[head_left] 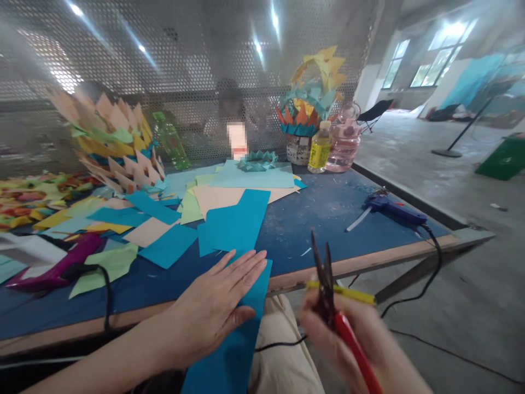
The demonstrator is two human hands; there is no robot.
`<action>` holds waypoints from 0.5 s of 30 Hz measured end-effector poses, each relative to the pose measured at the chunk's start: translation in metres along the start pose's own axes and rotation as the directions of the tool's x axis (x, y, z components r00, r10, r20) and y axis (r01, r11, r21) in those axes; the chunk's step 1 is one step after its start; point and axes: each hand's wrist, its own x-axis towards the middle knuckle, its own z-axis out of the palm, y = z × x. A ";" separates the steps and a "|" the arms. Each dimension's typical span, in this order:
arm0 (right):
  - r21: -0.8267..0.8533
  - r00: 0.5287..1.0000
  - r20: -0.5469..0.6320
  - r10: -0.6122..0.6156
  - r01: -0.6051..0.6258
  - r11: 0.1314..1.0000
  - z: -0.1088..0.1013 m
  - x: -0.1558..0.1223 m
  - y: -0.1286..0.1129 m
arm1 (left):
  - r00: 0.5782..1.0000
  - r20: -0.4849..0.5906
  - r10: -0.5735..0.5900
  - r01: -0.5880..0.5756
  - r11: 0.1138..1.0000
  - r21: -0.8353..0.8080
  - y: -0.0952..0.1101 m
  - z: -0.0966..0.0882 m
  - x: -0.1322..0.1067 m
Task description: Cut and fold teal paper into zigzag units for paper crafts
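My left hand [213,306] lies flat with fingers stretched out on a blue paper sheet [238,350] that hangs over the near edge of the blue-topped table [328,213]. My right hand [353,339], blurred, is closed around red-handled scissors [328,284] with their dark blades pointing up, and a thin yellow stick [344,291] crosses the same grip. More blue sheets [233,224] lie just beyond my left fingertips.
Loose coloured paper covers the left of the table, beside a magenta glue gun [53,268] with a black cord. A blue glue gun [389,210] lies at right. Folded paper crowns [110,142], bottles [320,148] and a perforated metal screen [205,71] stand behind.
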 end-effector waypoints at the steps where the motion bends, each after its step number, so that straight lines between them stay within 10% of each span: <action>1: -0.184 0.996 -0.091 -0.024 0.007 0.983 -0.017 0.008 -0.010 | 1.000 -0.015 0.001 -0.001 1.000 0.001 0.000 0.002 0.000; 7: -0.853 0.938 -0.322 -0.129 -0.228 0.470 -0.074 0.077 -0.037 | 0.998 -0.061 -0.030 0.029 0.999 -0.029 0.000 0.008 0.005; 15: -0.938 0.893 -0.261 -0.367 -0.144 0.316 -0.066 0.099 -0.022 | 0.980 -0.041 -0.197 0.183 0.957 -0.224 0.012 -0.018 0.021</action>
